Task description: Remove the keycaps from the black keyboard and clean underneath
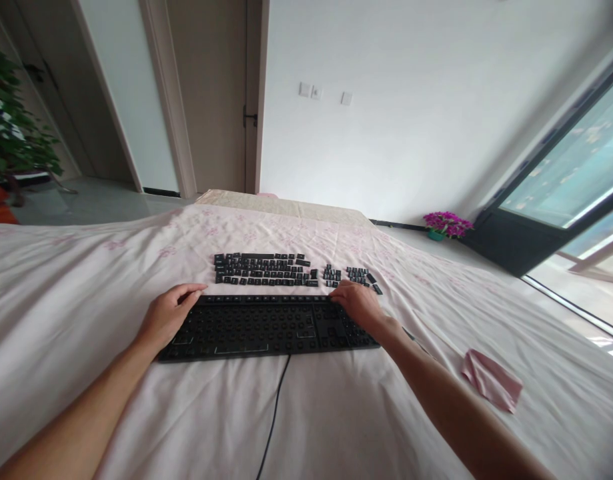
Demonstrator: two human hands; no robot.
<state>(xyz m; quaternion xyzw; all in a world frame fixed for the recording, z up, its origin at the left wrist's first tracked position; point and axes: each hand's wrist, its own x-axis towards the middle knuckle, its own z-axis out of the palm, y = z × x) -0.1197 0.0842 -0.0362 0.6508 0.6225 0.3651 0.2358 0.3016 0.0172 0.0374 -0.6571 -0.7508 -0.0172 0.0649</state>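
Observation:
A black keyboard (266, 327) lies on the bed in front of me, its cable toward me. Most of its key positions are bare, while a row of keycaps still sits along the far edge. My left hand (172, 313) rests at the keyboard's far left corner, its fingers stretched out and holding nothing. Over the far edge toward the right, my right hand (357, 303) has its fingertips pressed together at the top row. What they pinch is hidden. Just beyond the keyboard, loose black keycaps (266, 273) lie in rows, with smaller groups of keycaps (357, 275) to the right.
The pale flowered bedsheet (111, 293) is wrinkled. A pink cloth (492, 380) lies at the right, near a thin dark tool (415, 339) partly behind my right forearm. The black cable (273, 420) runs toward me. Purple flowers (447, 225) stand on the floor beyond the bed.

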